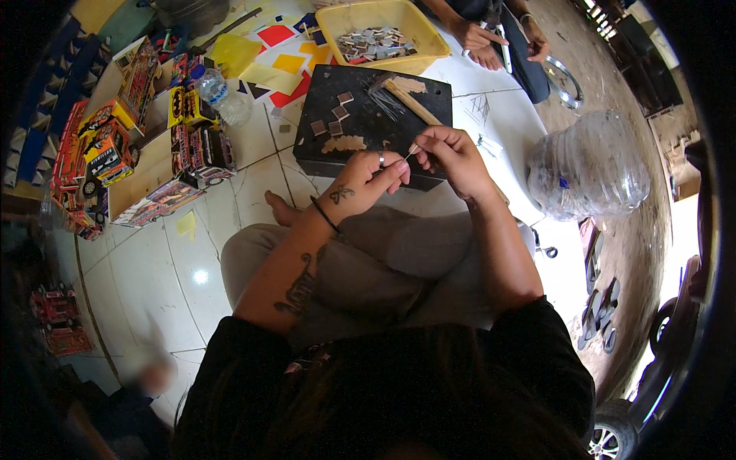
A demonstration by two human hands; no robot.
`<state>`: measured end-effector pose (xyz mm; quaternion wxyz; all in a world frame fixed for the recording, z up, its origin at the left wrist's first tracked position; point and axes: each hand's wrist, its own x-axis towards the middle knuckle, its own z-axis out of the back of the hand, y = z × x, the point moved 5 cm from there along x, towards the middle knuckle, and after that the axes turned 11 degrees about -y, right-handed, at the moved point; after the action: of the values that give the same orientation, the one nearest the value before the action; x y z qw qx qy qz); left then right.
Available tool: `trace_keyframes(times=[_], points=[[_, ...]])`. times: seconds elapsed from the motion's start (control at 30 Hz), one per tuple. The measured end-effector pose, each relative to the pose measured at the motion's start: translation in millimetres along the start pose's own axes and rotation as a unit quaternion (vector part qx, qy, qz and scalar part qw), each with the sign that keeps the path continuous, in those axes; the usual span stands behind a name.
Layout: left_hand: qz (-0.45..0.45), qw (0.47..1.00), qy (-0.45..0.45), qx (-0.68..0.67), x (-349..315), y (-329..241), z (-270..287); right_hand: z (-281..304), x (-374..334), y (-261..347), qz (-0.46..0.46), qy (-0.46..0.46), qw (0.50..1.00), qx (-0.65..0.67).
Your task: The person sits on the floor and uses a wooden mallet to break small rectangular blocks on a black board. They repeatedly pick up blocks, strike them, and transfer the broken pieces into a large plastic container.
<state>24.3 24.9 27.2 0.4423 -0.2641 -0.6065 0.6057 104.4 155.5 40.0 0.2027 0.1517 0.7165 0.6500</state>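
Note:
Close together over the near edge of a black block [307,146], my left hand [366,176] and my right hand [454,157] both pinch with thumb and forefinger. Between the fingertips runs a thin, pale, wire-like piece [412,151], too small to name surely. A hammer [412,101] with a wooden handle lies on the block, its handle slanting toward my right hand. Several thin dark wire lengths [386,106] rest beside the hammer. Small brown square pieces [337,113] are grouped at the block's left.
A yellow tub [326,24] of small square pieces stands beyond the block. Toy trucks [111,153], a plastic bottle [218,92] and coloured sheets [287,65] occupy the left. A plastic-wrapped bundle [590,165] is at right. Another person's hands [479,37] hold a pale tool.

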Motion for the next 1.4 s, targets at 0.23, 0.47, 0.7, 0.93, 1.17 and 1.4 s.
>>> trace_keyframes(times=[0.23, 0.47, 0.7, 0.93, 1.17, 1.4], points=[[0.012, 0.999, -0.002, 0.049, 9.6, 10.3, 3.0, 12.0, 6.5, -6.8, 0.052, -0.041, 0.992, -0.105], [0.072, 0.992, 0.066, 0.073, 12.8, 26.0, 18.1, 16.4, 18.5, -22.7, 0.093, -0.059, 0.979, -0.174], [-0.053, 0.953, -0.178, 0.241, 20.8, 39.8, 42.7, 78.0, 3.8, -27.7, 0.011, -0.041, 0.702, -0.711], [-0.155, 0.891, -0.241, 0.352, 16.7, 43.8, 39.9, 60.6, -17.0, -5.0, 0.156, -0.117, 0.785, -0.588], [-0.173, 0.876, -0.283, 0.350, 15.5, 44.5, 38.6, 38.3, -99.1, 21.0, 0.010, -0.105, 0.922, -0.371], [-0.175, 0.867, -0.295, 0.361, 13.8, 47.1, 39.8, 18.0, -138.1, 16.6, 0.016, -0.122, 0.885, -0.450]])
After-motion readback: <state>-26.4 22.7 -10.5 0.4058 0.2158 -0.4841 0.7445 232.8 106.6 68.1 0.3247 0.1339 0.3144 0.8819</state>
